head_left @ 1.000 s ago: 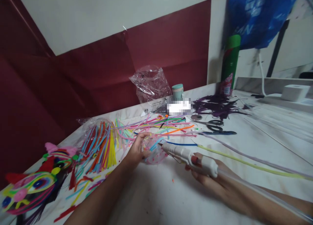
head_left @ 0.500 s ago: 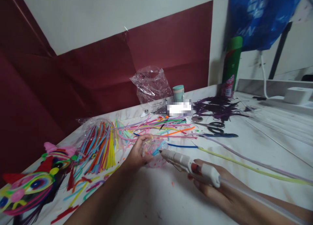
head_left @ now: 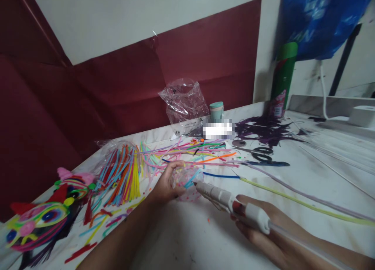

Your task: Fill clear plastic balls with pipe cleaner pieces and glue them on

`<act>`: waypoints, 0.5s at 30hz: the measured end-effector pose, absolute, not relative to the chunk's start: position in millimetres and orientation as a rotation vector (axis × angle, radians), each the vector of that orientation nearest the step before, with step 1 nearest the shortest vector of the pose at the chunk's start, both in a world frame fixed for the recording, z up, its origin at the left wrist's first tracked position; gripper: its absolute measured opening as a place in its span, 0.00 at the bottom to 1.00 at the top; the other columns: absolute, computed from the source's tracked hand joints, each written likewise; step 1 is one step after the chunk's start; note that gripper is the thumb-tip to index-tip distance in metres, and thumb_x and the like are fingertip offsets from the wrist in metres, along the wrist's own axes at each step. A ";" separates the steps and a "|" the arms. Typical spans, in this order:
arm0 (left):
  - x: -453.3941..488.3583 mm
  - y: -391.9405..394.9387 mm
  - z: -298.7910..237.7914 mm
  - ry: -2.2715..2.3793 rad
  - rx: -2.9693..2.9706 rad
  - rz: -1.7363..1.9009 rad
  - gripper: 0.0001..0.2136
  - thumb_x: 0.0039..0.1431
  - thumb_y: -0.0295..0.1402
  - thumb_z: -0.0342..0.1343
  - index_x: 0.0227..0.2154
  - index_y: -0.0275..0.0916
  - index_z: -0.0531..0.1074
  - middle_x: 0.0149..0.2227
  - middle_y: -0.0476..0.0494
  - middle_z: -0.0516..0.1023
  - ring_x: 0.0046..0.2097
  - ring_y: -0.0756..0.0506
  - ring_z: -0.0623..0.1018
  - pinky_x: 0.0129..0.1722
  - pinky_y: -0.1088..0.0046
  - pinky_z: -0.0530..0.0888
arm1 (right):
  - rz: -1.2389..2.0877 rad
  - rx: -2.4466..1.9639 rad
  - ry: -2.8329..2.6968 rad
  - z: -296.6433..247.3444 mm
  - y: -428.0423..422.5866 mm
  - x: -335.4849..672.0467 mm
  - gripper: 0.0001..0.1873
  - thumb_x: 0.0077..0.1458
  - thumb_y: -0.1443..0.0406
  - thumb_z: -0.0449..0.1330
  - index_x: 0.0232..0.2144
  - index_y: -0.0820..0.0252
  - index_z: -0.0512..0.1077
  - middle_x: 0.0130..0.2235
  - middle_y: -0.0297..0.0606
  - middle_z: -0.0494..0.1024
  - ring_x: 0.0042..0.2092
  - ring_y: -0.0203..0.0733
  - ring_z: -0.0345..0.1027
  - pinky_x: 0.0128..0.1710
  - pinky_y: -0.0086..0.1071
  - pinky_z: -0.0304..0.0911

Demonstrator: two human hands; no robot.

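Note:
My left hand [head_left: 166,185] is closed around a small clear plastic ball [head_left: 187,181] with coloured bits inside, held just above the white table [head_left: 293,192]. My right hand [head_left: 263,227] grips a white glue gun [head_left: 234,204]. The gun's nozzle touches the right side of the ball. A clear glue stick sticks out of the back of the gun along my right forearm.
Piles of coloured pipe cleaners [head_left: 125,174] lie left and behind the ball. A colourful animal mask [head_left: 43,217] sits at the left edge. Black scissors [head_left: 262,156], purple scraps [head_left: 263,129], a clear bag [head_left: 184,102], a teal cup [head_left: 216,110] and a green can [head_left: 283,80] stand farther back.
The view has shifted a little to the right. Both hands stay together, with the glue gun's nozzle still against the ball.

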State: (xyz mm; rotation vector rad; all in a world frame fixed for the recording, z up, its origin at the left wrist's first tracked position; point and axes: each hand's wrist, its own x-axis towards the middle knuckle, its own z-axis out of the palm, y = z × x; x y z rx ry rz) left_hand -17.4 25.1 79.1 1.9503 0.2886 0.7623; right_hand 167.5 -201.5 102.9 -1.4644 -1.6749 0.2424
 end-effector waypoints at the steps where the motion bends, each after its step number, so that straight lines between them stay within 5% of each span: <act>1: -17.3 24.9 79.6 0.285 1.948 0.760 0.32 0.40 0.43 0.66 0.48 0.41 0.61 0.51 0.41 0.63 0.55 0.37 0.64 0.53 0.63 0.61 | 0.236 -1.471 -1.671 102.0 -200.7 167.3 0.08 0.52 0.69 0.48 0.24 0.54 0.64 0.24 0.32 0.74 0.25 0.38 0.69 0.23 0.28 0.66; 15: -16.8 24.5 79.9 0.240 1.968 0.754 0.31 0.42 0.46 0.64 0.48 0.42 0.61 0.51 0.41 0.62 0.53 0.37 0.65 0.52 0.64 0.62 | 0.290 -1.490 -1.627 101.7 -201.3 165.1 0.07 0.52 0.68 0.50 0.25 0.54 0.64 0.24 0.32 0.73 0.24 0.38 0.68 0.23 0.28 0.66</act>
